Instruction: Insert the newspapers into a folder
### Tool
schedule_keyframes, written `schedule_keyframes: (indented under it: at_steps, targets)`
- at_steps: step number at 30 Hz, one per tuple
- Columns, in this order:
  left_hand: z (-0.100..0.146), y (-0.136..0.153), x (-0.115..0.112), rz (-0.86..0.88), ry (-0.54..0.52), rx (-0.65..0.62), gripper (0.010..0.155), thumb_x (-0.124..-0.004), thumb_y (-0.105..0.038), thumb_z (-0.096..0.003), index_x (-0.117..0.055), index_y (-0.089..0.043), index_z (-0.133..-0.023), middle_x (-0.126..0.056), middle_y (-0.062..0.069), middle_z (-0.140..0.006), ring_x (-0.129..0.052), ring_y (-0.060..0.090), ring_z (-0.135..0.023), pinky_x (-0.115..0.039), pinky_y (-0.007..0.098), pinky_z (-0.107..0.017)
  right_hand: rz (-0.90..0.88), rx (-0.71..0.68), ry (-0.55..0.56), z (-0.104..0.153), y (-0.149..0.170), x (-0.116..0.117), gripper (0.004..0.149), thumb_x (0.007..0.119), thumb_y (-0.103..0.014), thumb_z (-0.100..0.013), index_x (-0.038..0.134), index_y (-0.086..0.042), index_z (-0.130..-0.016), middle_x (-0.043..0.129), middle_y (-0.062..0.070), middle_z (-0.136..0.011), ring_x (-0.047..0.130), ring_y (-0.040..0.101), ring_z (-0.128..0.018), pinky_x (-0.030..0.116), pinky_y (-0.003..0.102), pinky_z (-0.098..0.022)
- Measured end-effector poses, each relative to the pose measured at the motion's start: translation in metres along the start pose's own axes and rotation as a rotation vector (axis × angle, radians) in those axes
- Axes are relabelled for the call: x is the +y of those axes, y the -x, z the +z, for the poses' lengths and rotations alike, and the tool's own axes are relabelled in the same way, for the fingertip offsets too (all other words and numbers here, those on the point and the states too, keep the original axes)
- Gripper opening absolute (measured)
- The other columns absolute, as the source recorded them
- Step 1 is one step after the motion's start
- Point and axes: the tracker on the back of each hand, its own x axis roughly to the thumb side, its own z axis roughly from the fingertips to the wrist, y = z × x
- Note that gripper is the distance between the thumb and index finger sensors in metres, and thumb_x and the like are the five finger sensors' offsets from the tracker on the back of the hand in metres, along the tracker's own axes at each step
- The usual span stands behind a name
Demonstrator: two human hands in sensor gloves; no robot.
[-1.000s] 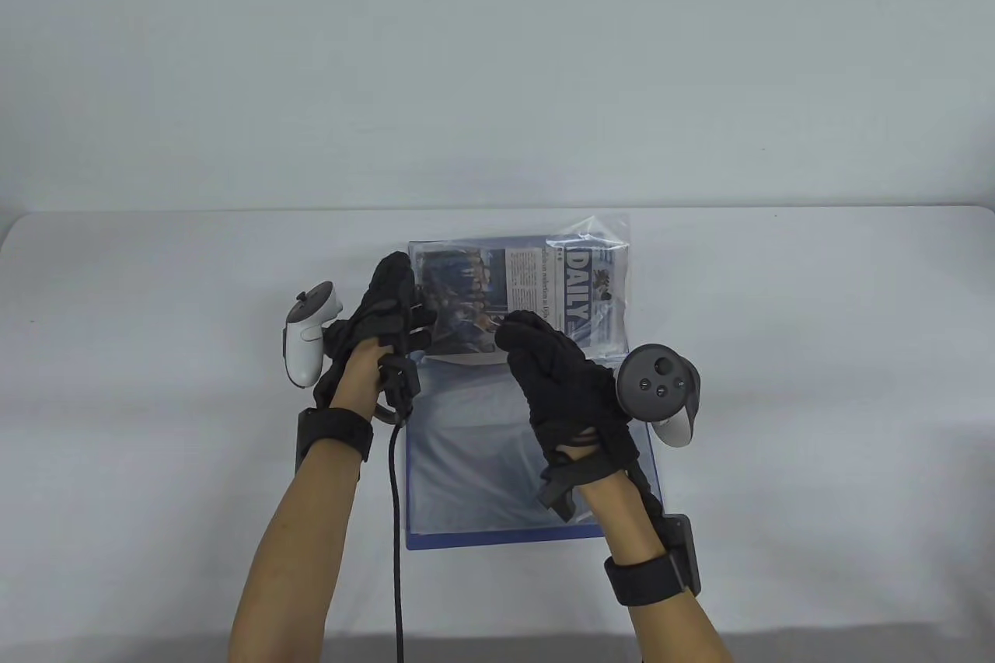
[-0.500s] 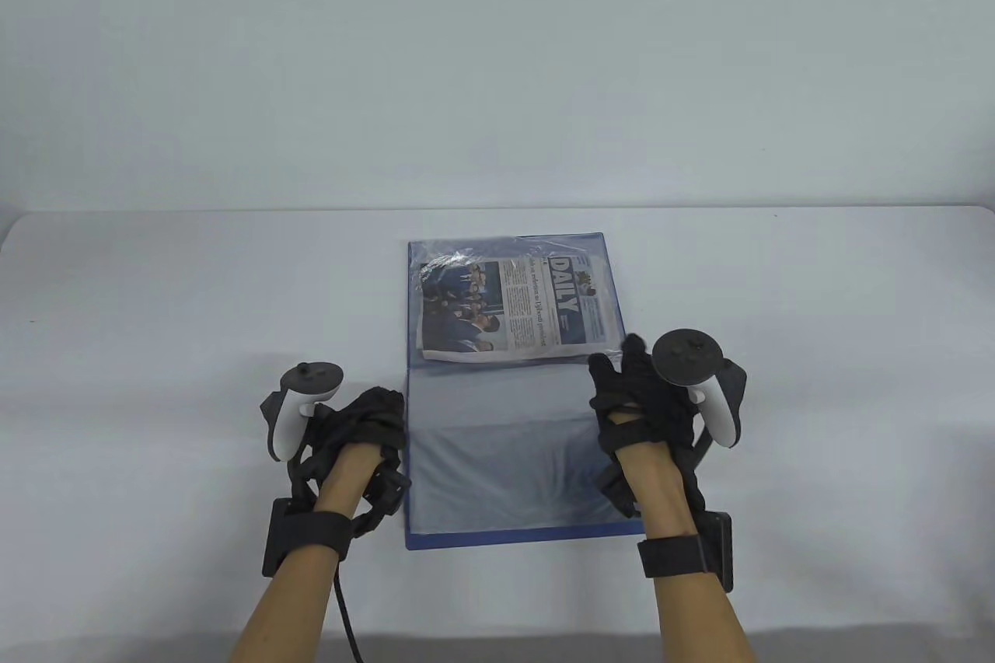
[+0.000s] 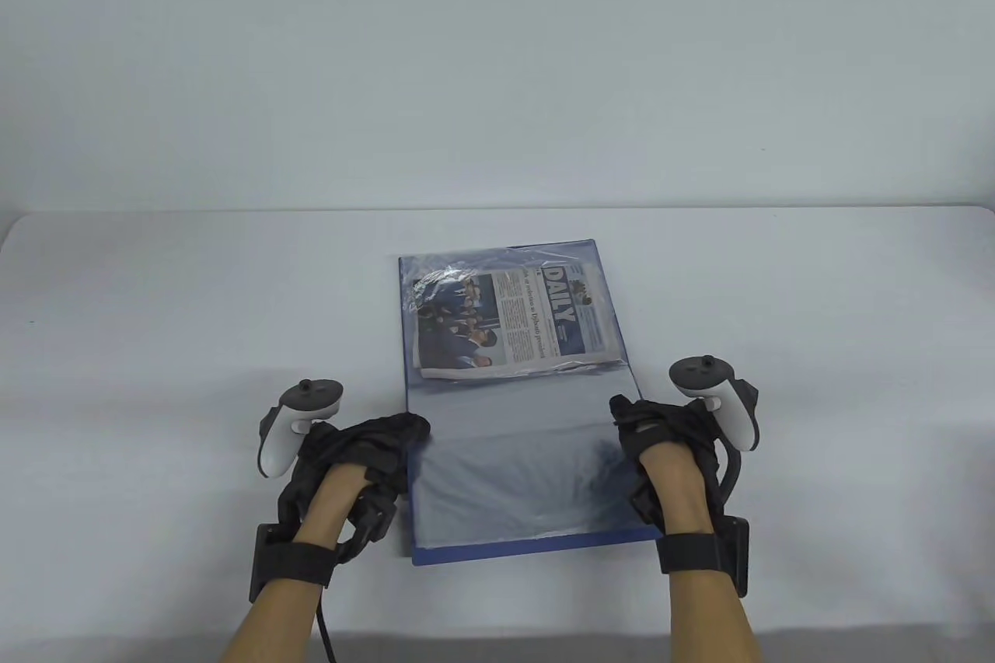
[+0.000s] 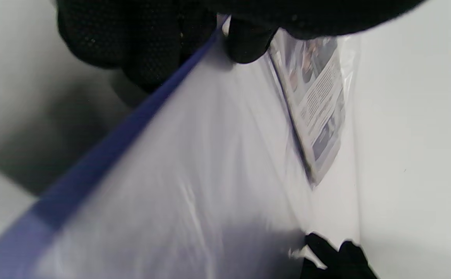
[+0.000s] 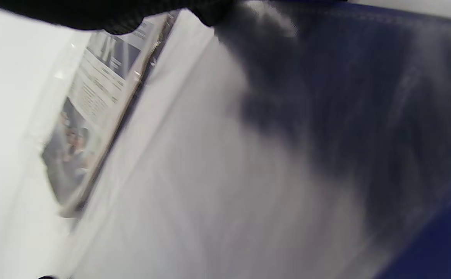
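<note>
A blue folder [image 3: 528,492] lies open on the white table, its clear inner sleeves facing up. A folded newspaper [image 3: 513,321] headed "DAILY" sits under a clear sleeve on the far half. My left hand [image 3: 389,437] pinches the left edge of the near half, the blue edge [image 4: 93,155] running between thumb and fingers. My right hand [image 3: 645,426] grips the right edge of the near half. The near half looks slightly raised. The newspaper also shows in the left wrist view [image 4: 318,108] and the right wrist view [image 5: 93,100].
The white table [image 3: 155,321] stretches to both sides of the folder and ends at a pale wall behind. A black cable [image 3: 322,628] hangs from my left wrist at the front edge.
Both hands have left the newspaper and sleeve, pulled back toward me and taken the side edges of the near half. The sleeve has settled flat and the folder has shifted slightly.
</note>
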Motion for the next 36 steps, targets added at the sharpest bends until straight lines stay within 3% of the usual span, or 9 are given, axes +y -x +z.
schedule_keyframes:
  at_steps: [4,10,14,16,20,23,26,32,36]
  targets:
    - [0.008,0.012,0.020,0.169,-0.023,0.030,0.063,-0.055,-0.057,-0.0625,-0.073,-0.018,-0.108,-0.097,0.009,-0.072,-0.102,0.021,-0.041,-0.090,0.039,-0.037,-0.087,-0.105,-0.082,0.007,0.001,-0.011,0.069,0.060,-0.048,-0.061,0.054,0.006,-0.104,0.057,0.038,-0.087,0.062,0.058,-0.072,0.023,0.077,-0.057]
    - [0.002,0.033,0.032,0.542,0.131,0.016,0.062,-0.058,-0.054,-0.0626,-0.086,-0.008,-0.094,-0.110,-0.002,-0.051,-0.107,0.010,-0.020,-0.097,0.030,-0.021,-0.321,-0.250,-0.198,0.020,0.008,-0.024,0.072,0.061,-0.050,-0.061,0.081,0.015,-0.085,0.091,0.028,-0.055,0.093,0.043,-0.039,0.059,0.068,-0.054]
    - [-0.010,0.042,0.022,0.736,0.132,-0.100,0.063,-0.054,-0.054,-0.0622,-0.076,-0.010,-0.101,-0.107,0.003,-0.071,-0.109,0.014,-0.034,-0.096,0.034,-0.032,-0.359,-0.275,-0.136,0.017,0.007,-0.023,0.068,0.059,-0.047,-0.062,0.078,0.013,-0.087,0.090,0.023,-0.059,0.094,0.040,-0.044,0.059,0.065,-0.056]
    - [-0.013,0.037,0.018,0.778,0.051,-0.214,0.066,-0.051,-0.053,-0.0622,-0.051,-0.013,-0.114,-0.095,0.009,-0.090,-0.105,0.022,-0.053,-0.091,0.040,-0.046,-0.360,-0.287,-0.041,0.015,0.005,-0.021,0.070,0.058,-0.047,-0.062,0.065,0.013,-0.096,0.084,0.026,-0.070,0.088,0.044,-0.056,0.053,0.067,-0.059]
    - [-0.009,0.014,0.018,0.284,-0.134,-0.238,0.076,-0.052,-0.053,-0.0625,-0.012,-0.018,-0.117,-0.060,0.015,-0.113,-0.080,0.034,-0.088,-0.069,0.050,-0.071,-0.241,-0.230,0.075,0.010,-0.002,-0.011,0.075,0.058,-0.048,-0.062,0.038,0.011,-0.105,0.055,0.035,-0.093,0.060,0.058,-0.080,0.034,0.073,-0.060]
    - [-0.006,-0.008,0.009,-0.154,-0.213,-0.186,0.067,-0.055,-0.049,-0.0633,-0.025,-0.029,-0.121,-0.053,0.008,-0.119,-0.066,0.034,-0.101,-0.058,0.051,-0.080,0.040,-0.010,0.056,0.004,-0.005,0.005,0.077,0.058,-0.048,-0.063,0.032,0.009,-0.108,0.024,0.040,-0.102,0.024,0.065,-0.089,0.016,0.077,-0.056]
    - [-0.014,-0.020,-0.010,-0.334,-0.098,-0.189,0.063,-0.058,-0.046,-0.0640,-0.035,-0.031,-0.120,-0.046,0.005,-0.122,-0.051,0.034,-0.105,-0.044,0.053,-0.082,0.199,0.116,-0.066,-0.010,-0.005,0.027,0.081,0.058,-0.048,-0.062,0.026,0.014,-0.104,0.000,0.039,-0.098,-0.003,0.064,-0.083,0.010,0.076,-0.054]
    - [-0.030,-0.021,-0.044,-0.734,-0.023,0.020,0.077,-0.068,-0.040,-0.0644,-0.012,-0.042,-0.117,0.007,-0.011,-0.119,0.004,0.020,-0.105,-0.015,0.047,-0.086,0.021,-0.068,-0.026,-0.004,-0.015,0.025,0.067,0.058,-0.046,-0.062,0.058,0.015,-0.090,0.015,0.038,-0.100,0.007,0.063,-0.087,0.014,0.076,-0.056]
    - [-0.027,-0.034,-0.061,-1.003,-0.174,0.088,0.088,-0.070,-0.048,-0.0624,0.002,-0.040,-0.113,0.006,-0.004,-0.117,-0.005,0.027,-0.106,-0.023,0.053,-0.086,-0.147,-0.260,0.008,0.011,-0.028,0.021,0.059,0.059,-0.044,-0.062,0.077,0.011,-0.074,0.034,0.039,-0.099,0.027,0.063,-0.089,0.025,0.075,-0.059]
